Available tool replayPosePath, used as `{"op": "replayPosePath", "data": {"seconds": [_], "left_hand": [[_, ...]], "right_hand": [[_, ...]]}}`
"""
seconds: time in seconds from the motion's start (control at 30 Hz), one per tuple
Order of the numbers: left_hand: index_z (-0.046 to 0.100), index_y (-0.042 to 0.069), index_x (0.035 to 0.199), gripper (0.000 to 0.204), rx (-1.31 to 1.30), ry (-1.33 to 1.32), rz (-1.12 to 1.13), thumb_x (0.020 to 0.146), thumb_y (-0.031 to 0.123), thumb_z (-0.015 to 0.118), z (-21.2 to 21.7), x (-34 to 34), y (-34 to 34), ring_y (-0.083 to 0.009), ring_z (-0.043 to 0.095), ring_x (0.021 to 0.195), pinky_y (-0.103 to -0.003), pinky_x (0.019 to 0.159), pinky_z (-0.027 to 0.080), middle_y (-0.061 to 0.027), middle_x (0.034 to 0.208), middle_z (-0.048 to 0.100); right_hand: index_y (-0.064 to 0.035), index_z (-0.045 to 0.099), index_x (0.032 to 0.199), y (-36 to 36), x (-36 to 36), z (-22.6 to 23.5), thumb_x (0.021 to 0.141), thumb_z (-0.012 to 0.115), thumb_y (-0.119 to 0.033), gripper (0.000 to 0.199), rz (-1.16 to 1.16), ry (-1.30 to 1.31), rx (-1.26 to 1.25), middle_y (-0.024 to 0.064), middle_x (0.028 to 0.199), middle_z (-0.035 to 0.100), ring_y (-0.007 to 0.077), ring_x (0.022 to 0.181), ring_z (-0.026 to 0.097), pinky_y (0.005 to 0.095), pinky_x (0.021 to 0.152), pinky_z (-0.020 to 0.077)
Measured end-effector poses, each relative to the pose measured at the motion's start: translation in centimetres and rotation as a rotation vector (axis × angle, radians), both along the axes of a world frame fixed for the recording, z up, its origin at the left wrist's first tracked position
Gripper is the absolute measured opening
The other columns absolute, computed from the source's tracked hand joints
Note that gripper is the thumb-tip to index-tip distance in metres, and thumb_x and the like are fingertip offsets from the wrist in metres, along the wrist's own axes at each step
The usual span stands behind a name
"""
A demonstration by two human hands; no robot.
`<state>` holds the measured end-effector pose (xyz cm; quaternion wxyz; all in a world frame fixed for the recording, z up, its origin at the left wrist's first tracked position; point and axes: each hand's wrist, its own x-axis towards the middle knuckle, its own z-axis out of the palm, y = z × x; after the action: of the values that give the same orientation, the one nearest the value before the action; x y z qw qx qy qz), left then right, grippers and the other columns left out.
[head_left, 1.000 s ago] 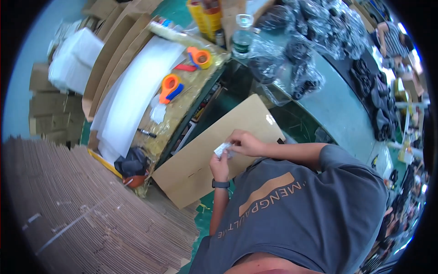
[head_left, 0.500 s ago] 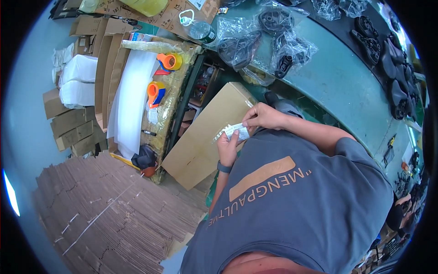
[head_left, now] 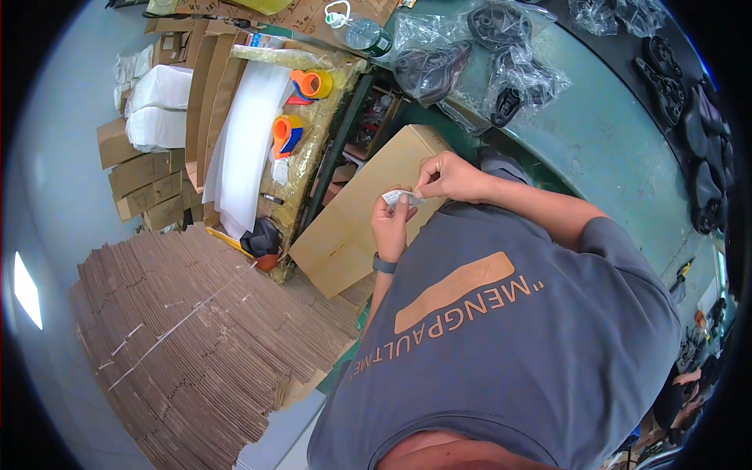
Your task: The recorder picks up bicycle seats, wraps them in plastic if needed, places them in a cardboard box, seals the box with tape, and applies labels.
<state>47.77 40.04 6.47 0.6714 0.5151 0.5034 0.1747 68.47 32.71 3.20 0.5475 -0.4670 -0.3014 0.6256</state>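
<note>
My left hand [head_left: 389, 225], with a dark band on the wrist, pinches a small white printed label [head_left: 398, 198] between thumb and fingers. At the label's right end, the thumb and index finger of my right hand [head_left: 453, 177] are pinched on its edge. The label looks slightly bent, and fingers cover parts of it. Just beyond and below both hands stands a closed brown cardboard box [head_left: 345, 233], with a strip of clear tape on its top.
Left of the box, a tape-covered bench [head_left: 317, 129] carries two orange tape dispensers [head_left: 287, 135], white foam sheets [head_left: 254, 141] and a marker [head_left: 272, 199]. Flattened cartons [head_left: 180, 329] are stacked nearer. Bagged dark parts [head_left: 435, 70] and a bottle [head_left: 366, 35] sit on the green table [head_left: 583, 125].
The label has tilted and bent, and my right hand's fingertips have moved along to its right edge. The whole view has shifted slightly, with the surroundings now further right and higher.
</note>
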Motion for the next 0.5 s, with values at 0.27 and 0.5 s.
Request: {"op": "replayPosePath", "data": {"seconds": [0.27, 0.5], "left_hand": [[0.051, 0.003, 0.138, 0.041, 0.027, 0.035, 0.167, 0.106, 0.021, 0.069, 0.3, -1.4, 0.5, -0.0185, 0.068, 0.111, -0.035, 0.088, 0.062, -0.0101, 0.127, 0.064], [0.059, 0.003, 0.119, 0.022, -0.130, -0.284, 0.027, 0.107, 0.019, 0.067, -0.2, -2.1, 0.3, -0.0188, 0.071, 0.104, -0.038, 0.091, 0.064, -0.0078, 0.112, 0.069]], "right_hand": [[0.0006, 0.074, 0.079, 1.1, -1.5, 2.3, 0.082, 0.082, -0.005, 0.011, -0.082, -0.252, 0.173, 0.0058, 0.080, 0.064, 0.0148, 0.075, 0.065, 0.0304, 0.068, 0.0510], [0.0006, 0.070, 0.074, 0.3, -2.2, 3.1, 0.082, 0.081, -0.001, 0.014, -0.075, -0.230, 0.108, 0.0051, 0.080, 0.062, 0.0158, 0.079, 0.064, 0.0306, 0.069, 0.0488]]}}
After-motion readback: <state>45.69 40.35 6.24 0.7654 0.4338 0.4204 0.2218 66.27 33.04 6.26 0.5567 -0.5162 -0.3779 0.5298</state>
